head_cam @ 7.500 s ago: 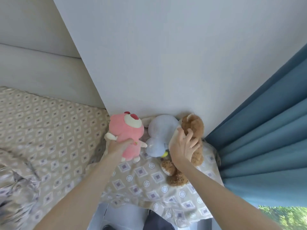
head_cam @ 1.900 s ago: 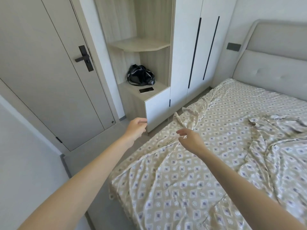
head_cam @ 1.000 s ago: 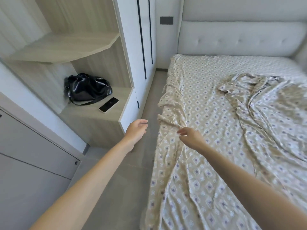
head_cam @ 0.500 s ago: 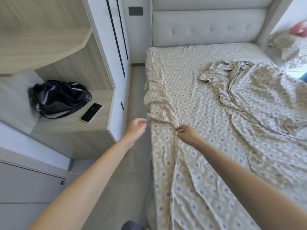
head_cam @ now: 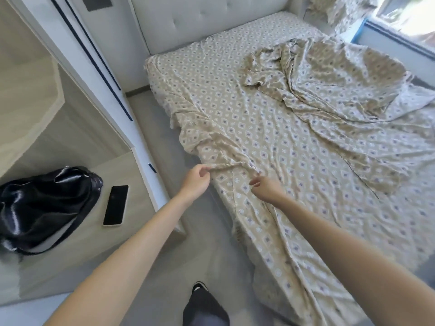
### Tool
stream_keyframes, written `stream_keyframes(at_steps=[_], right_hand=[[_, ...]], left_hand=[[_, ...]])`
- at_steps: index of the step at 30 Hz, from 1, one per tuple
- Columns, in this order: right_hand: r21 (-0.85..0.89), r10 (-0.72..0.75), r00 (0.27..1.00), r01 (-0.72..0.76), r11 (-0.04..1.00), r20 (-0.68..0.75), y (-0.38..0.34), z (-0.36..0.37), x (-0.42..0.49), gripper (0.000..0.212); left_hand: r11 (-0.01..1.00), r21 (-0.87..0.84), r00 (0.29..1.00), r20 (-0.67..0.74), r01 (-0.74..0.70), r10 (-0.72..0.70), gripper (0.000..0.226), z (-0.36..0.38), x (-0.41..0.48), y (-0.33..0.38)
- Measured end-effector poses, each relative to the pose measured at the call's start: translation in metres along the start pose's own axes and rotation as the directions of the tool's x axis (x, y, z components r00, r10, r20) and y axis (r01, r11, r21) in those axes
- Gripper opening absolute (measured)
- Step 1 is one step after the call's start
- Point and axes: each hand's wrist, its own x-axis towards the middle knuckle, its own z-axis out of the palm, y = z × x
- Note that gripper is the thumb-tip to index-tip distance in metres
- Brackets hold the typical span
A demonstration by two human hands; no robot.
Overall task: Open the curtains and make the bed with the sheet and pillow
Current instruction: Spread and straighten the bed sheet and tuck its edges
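Sheet point(head_cam: 270, 137) is on the bed point(head_cam: 211, 17), covering it up to the padded head end. It's not squared: the near-side edge is rucked into a ridge and hangs unevenly toward the floor point(head_cam: 162, 137). Your left hand point(head_cam: 195, 182) pinches that ridge between thumb and fingers at the bed edge. Your right hand point(head_cam: 267, 189) is just beside it on the fabric, fingers curled with the tips at the cloth; can't tell if it actually has a grip. Status as I read it: curtains look done. Daylight and greenery show through the window point(head_cam: 409, 12) top right, with only a blue strip point(head_cam: 359, 28) at its near corner, likely the curtain drawn aside. Bed is maybe halfway. Remaining: pull this side flat, then deal with the crumpled cover point(head_cam: 329, 74), same pattern, heaped on the far half of the bed near the window. No pillow at the head end; a patterned bundle point(head_cam: 341, 8) on the ledge by the window may be it, can't confirm. Off to your left, a black bag point(head_cam: 42, 203) and a phone point(head_cam: 116, 205) lie just beside each other on the wooden shelf point(head_cam: 122, 168). Text check: nothing readable. Phone screen is dark, no logo visible on the bag, and the dark wall plate point(head_cam: 97, 2) left of the head end is blank.
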Motion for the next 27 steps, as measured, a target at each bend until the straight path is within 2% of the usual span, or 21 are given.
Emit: stream_keyframes(at_steps=[7,13,20,27], right_hand=[[0.086,0.194,0.981,-0.192,0.978,-0.011,-0.014,0.035,0.014,0.046],[0.158,0.317,0.948,-0.308,0.938,-0.038,-0.007,0.046,0.051,0.044],[0.249,0.369,0.929,-0.357,0.9,0.0,0.003,0.055,0.138,0.04],[0.242,0.424,0.904,-0.423,0.873,0.053,0.022,0.084,0.209,0.04]], left_hand=[[0.979,0.189,0.992,0.117,-0.073,0.052,0.032,-0.04,0.054,-0.013],[0.953,0.279,0.974,0.217,-0.121,0.06,0.035,-0.03,0.12,-0.009],[0.907,0.4,0.951,0.308,-0.133,0.004,0.037,0.0,0.218,-0.01],[0.883,0.458,0.93,0.358,-0.098,-0.082,0.04,0.039,0.297,-0.033]])
